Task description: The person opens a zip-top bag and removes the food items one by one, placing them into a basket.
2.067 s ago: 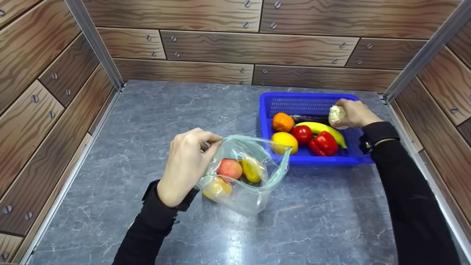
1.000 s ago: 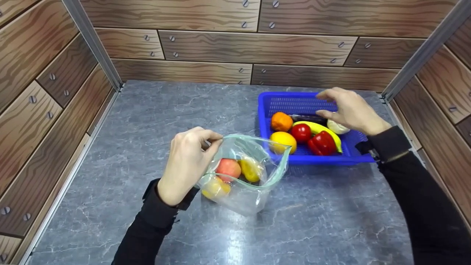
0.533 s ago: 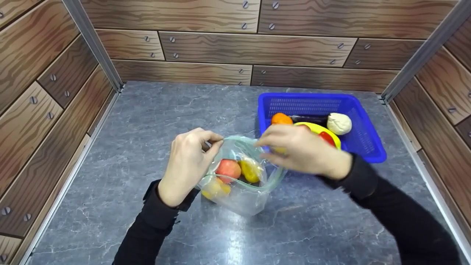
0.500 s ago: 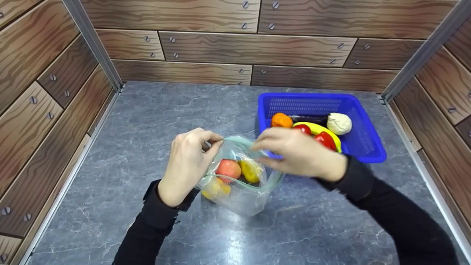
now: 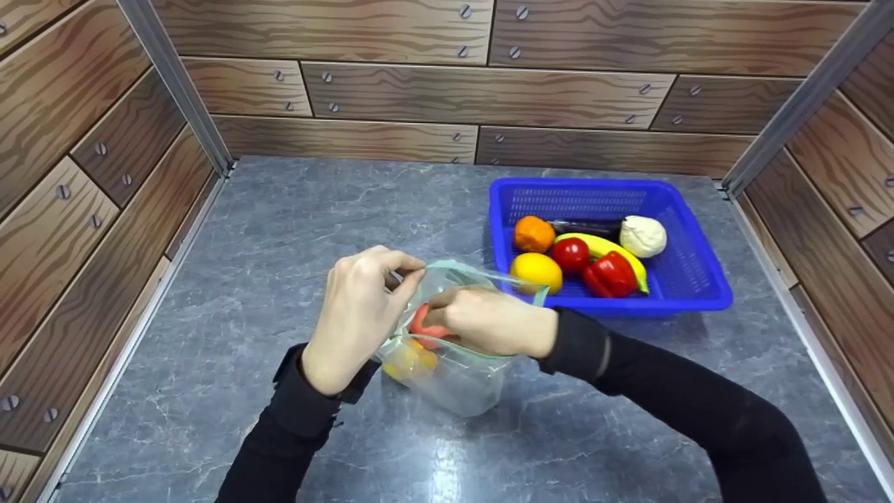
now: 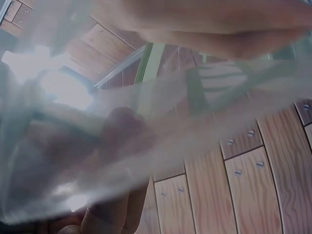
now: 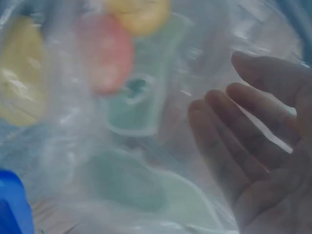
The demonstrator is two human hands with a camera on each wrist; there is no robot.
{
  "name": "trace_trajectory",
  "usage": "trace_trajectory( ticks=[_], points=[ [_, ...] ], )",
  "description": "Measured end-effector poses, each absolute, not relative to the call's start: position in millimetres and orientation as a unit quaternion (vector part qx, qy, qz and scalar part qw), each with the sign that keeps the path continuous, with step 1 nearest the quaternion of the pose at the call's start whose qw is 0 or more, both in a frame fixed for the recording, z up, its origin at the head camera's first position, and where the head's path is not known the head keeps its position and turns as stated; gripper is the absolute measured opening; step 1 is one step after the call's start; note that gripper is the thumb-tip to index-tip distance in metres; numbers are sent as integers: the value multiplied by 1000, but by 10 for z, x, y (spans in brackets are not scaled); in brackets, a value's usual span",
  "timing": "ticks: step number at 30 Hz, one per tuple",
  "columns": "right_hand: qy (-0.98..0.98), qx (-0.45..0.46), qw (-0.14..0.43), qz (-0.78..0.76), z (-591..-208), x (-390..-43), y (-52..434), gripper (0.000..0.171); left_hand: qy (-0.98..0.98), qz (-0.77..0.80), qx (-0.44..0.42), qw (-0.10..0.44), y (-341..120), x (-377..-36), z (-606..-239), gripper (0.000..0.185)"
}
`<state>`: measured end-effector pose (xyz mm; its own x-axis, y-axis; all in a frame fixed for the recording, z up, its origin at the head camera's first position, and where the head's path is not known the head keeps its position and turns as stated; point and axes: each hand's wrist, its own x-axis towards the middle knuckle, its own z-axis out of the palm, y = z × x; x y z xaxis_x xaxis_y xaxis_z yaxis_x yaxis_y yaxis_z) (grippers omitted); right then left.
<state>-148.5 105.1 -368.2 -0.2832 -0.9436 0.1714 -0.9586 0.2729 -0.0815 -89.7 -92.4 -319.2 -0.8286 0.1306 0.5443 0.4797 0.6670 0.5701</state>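
My left hand point(image 5: 363, 314) pinches the pale green rim of a clear zip bag point(image 5: 461, 384) between thumb and fingers. The bag stands on the table with its mouth spread. In it lie a red round fruit point(image 5: 426, 327) and a yellow fruit point(image 5: 411, 358). Another yellow, pear-like fruit point(image 7: 23, 70) shows through the film in the right wrist view; my right hand point(image 5: 482, 318) hides it in the head view. That hand reaches into the mouth, fingertips right at the red fruit. In its wrist view the fingers are loosely extended, with nothing between them.
A blue basket point(image 5: 698, 262) stands right of the bag. It holds an orange point(image 5: 534, 233), a lemon-yellow fruit point(image 5: 536, 273), a tomato point(image 5: 570, 255), a banana point(image 5: 632, 262), a red pepper point(image 5: 611, 275), an eggplant point(image 5: 587, 227) and a whitish head point(image 5: 642, 236). Wood-patterned walls enclose the table.
My right hand let go of the whitish head in the basket, then moved left and down into the bag's mouth. My left hand keeps its pinch on the rim in place.
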Motion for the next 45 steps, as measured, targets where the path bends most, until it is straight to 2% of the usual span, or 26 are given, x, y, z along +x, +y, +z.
trace_trajectory(
  ticks=[4, 6, 8, 11, 16, 18, 21, 25, 30, 34, 41, 43, 45],
  points=[
    [-821, 568, -21, 58, -3869, -1604, 941, 5, -882, -368, -174, 236, -922, -896, -3212, 5],
    [-839, 541, -48, 30, -3939, -1648, 891, 13, -883, -366, -174, 237, -922, -897, -3220, 6],
    [-855, 515, -58, 4, -4002, -1675, 847, 28, -883, -365, -174, 238, -925, -898, -3225, 7],
    [-860, 508, -16, -48, -4116, -1685, 793, 41, -883, -366, -174, 238, -929, -903, -3229, 7],
    [-828, 533, 116, -131, -4331, -1680, 727, 38, -883, -367, -176, 235, -933, -913, -3242, 5],
    [-820, 537, 140, -138, -4398, -1687, 706, 41, -883, -367, -176, 234, -935, -916, -3255, 5],
    [-818, 541, 142, -134, -4479, -1713, 680, 54, -884, -366, -174, 232, -936, -920, -3273, 5],
    [-815, 549, 127, -134, -4548, -1766, 657, 60, -887, -363, -170, 229, -944, -925, -3293, 6],
    [-817, 556, 98, -114, -4562, -1841, 645, 50, -887, -365, -168, 228, -953, -936, -3297, 7],
    [-817, 560, 79, -110, -4517, -1853, 657, 51, -888, -364, -168, 226, -951, -938, -3292, 6],
    [-851, 518, -1, -89, -4166, -1741, 725, 40, -887, -368, -164, 227, -972, -938, -3263, 4],
    [-857, 511, -8, -61, -4029, -1701, 780, 42, -886, -372, -161, 225, -981, -936, -3250, 4],
    [-853, 521, 10, -36, -3897, -1653, 853, 45, -886, -375, -157, 222, -988, -934, -3240, 4]
  ],
)
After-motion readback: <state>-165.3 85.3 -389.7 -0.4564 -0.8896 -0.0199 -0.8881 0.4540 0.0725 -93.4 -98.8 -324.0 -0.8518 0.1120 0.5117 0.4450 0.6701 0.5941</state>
